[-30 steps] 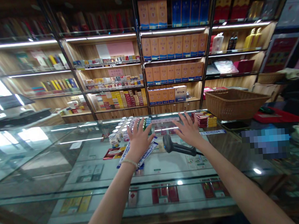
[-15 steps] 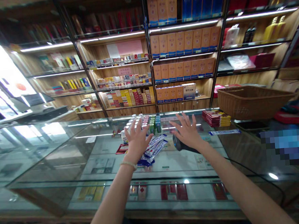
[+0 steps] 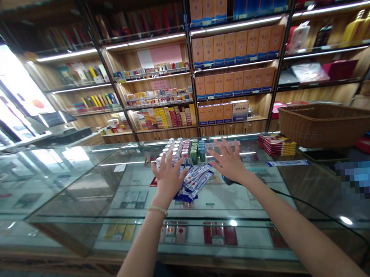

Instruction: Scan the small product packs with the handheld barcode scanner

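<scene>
My left hand (image 3: 168,176) is stretched out over the glass counter (image 3: 80,183), fingers spread, holding nothing. It hovers beside a pile of blue and white packets (image 3: 194,180) and in front of several small white-capped bottles (image 3: 172,150). My right hand (image 3: 227,163) is also spread and holds nothing. It covers most of a black barcode scanner (image 3: 228,180), whose cable (image 3: 303,204) runs off to the right. Small green and red boxes (image 3: 194,151) stand just beyond the packets.
A wicker basket (image 3: 326,124) sits on the counter at the right, with a stack of red packs (image 3: 277,144) beside it. Behind the counter, lit shelves (image 3: 230,59) hold orange and blue boxes. Cigarette packs (image 3: 217,233) lie inside the glass case. A register (image 3: 60,130) stands at the left.
The view has shifted so the counter items sit further right. Both hands stay spread over the counter; the right hand now hides most of the scanner.
</scene>
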`<act>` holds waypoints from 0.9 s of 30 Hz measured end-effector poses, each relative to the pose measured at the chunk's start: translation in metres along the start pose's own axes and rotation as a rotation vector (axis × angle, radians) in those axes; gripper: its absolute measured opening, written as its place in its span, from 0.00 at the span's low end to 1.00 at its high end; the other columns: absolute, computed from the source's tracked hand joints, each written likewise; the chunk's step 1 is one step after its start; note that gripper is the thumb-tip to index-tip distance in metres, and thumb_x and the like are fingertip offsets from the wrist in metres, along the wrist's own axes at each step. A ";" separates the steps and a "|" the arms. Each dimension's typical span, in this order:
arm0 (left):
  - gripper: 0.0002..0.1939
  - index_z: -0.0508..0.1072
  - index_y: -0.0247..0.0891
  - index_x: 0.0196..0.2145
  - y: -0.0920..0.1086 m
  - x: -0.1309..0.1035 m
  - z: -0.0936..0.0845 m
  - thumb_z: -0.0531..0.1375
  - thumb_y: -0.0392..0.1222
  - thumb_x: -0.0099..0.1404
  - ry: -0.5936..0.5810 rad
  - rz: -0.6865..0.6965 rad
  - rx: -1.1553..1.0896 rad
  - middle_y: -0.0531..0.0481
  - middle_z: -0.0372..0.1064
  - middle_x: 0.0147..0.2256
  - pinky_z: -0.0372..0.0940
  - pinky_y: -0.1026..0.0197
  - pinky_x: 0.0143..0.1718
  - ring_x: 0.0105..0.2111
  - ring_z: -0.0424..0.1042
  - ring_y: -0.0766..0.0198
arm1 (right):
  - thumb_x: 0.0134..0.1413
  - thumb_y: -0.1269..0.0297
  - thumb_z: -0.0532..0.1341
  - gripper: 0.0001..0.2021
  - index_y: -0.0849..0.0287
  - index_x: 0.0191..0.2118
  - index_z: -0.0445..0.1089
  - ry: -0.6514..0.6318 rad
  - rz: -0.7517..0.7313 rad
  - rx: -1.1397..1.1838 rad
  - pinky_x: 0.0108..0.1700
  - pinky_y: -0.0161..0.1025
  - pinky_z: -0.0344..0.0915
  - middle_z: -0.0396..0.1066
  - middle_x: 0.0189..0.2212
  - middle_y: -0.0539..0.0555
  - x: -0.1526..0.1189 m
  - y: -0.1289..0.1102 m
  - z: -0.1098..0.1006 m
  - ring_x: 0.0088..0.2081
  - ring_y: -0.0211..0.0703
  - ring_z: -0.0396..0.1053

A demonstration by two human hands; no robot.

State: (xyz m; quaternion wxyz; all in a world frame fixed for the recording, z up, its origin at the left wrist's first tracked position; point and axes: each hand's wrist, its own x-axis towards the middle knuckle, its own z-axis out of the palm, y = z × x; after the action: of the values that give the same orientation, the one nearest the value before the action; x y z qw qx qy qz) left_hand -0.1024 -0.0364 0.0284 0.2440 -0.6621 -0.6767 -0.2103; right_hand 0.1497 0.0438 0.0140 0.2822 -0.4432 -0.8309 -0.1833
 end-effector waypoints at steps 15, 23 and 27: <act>0.17 0.84 0.49 0.43 0.001 -0.018 0.013 0.65 0.60 0.64 -0.089 0.044 -0.030 0.43 0.59 0.71 0.32 0.23 0.70 0.72 0.49 0.36 | 0.57 0.48 0.70 0.24 0.44 0.58 0.76 -0.157 -0.129 -0.024 0.70 0.77 0.28 0.50 0.75 0.59 0.015 -0.005 0.011 0.75 0.68 0.40; 0.15 0.85 0.49 0.40 0.005 -0.018 0.013 0.67 0.59 0.62 -0.111 0.045 -0.034 0.43 0.60 0.70 0.33 0.21 0.69 0.73 0.48 0.36 | 0.52 0.53 0.74 0.19 0.43 0.51 0.80 -0.215 -0.188 -0.044 0.70 0.79 0.29 0.51 0.75 0.57 0.022 -0.009 0.023 0.76 0.69 0.39; 0.12 0.85 0.50 0.38 0.008 -0.018 0.012 0.69 0.57 0.62 -0.110 0.039 -0.043 0.46 0.62 0.69 0.33 0.21 0.69 0.73 0.48 0.37 | 0.52 0.54 0.74 0.18 0.43 0.50 0.81 -0.232 -0.215 -0.059 0.70 0.80 0.28 0.51 0.75 0.55 0.025 -0.009 0.028 0.75 0.70 0.41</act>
State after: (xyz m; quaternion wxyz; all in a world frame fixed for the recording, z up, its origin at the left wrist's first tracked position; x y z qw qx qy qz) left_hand -0.0948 -0.0430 0.0078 0.1962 -0.6909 -0.6712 -0.1834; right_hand 0.1228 0.0703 0.0080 0.1501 -0.3778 -0.8948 -0.1845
